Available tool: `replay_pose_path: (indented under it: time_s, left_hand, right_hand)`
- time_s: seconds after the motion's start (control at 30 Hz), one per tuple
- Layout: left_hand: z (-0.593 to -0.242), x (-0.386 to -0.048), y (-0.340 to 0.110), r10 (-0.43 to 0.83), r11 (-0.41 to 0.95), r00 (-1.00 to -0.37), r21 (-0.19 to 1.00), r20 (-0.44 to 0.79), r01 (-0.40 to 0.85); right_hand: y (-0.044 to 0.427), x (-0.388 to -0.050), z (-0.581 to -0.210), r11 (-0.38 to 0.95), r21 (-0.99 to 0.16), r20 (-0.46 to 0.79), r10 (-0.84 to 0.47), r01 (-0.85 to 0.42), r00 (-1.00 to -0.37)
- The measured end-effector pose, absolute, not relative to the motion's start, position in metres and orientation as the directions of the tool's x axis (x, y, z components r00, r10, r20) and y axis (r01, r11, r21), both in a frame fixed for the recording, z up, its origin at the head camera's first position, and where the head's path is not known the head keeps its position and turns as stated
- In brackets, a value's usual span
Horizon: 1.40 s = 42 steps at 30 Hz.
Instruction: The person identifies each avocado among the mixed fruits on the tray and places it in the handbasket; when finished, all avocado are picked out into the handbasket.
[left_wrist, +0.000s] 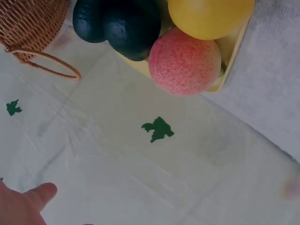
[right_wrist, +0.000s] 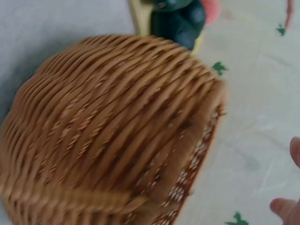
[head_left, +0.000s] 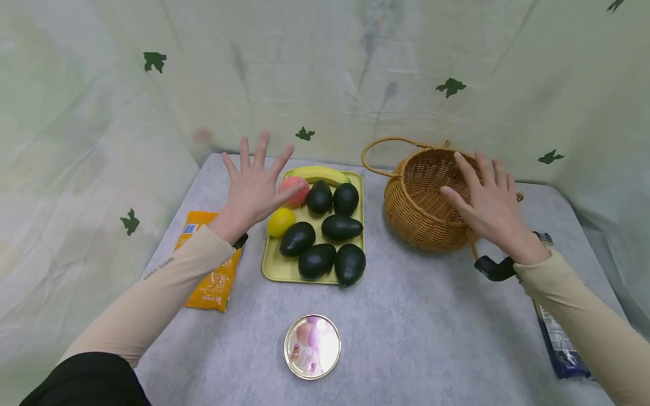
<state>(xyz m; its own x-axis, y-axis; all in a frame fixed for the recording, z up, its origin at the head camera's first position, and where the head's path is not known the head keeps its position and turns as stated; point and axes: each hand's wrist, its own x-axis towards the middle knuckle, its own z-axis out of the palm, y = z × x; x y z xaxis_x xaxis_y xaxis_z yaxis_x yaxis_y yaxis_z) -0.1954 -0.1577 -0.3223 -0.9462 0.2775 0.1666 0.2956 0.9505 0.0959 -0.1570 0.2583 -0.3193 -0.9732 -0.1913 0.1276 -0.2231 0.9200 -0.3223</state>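
The tray point(head_left: 271, 269) looks like smooth plastic. On it, the avocados point(head_left: 317, 261) have a low gloss, the peach point(left_wrist: 184, 63) a rough, grainy skin, the lemon point(left_wrist: 211, 16) a smooth one. Right of the tray, the basket point(head_left: 413, 223) is ridged woven wicker. Left of the tray, the bag point(head_left: 215, 287) is glossy film; before it, the tin point(head_left: 312, 347) shines like metal.

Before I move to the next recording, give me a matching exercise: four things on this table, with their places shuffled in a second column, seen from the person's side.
Things
1. Wicker basket
2. Banana
3. Round tin
4. Orange packet

Places
A. On the near side of the yellow tray
B. To the left of the tray
C. To the right of the tray
D. Along the far edge, inside the tray

Pairs: 1-C, 2-D, 3-A, 4-B
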Motion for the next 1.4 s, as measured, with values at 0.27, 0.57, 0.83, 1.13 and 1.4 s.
replay_pose_path:
  time_s: [0.27,0.57,0.83,1.13,1.4]
  left_hand:
    - [-0.324,-0.179,-0.173,0.363,0.891,-0.918,0.229,0.161,0.392]
    - [-0.349,-0.163,-0.201,0.391,0.777,-0.919,0.515,0.054,0.361]
    - [-0.385,-0.142,-0.216,0.381,0.665,-0.924,0.687,0.026,0.293]
    - [-0.421,-0.117,-0.223,0.349,0.596,-0.934,0.788,-0.083,0.153]
    - [-0.445,-0.106,-0.224,0.339,0.598,-0.934,0.792,-0.111,0.122]
  right_hand:
    - [0.233,-0.153,-0.307,0.757,-0.498,0.211,-0.367,-0.423,-0.906]
    - [0.199,-0.146,-0.321,0.492,-0.723,0.233,-0.487,-0.485,-0.842]
    - [0.180,-0.137,-0.349,0.293,-0.899,0.104,-0.577,-0.324,-0.810]
    - [0.171,-0.132,-0.378,0.201,-0.962,0.010,-0.654,-0.186,-0.757]
    - [0.166,-0.132,-0.397,0.154,-0.980,-0.020,-0.698,-0.124,-0.716]
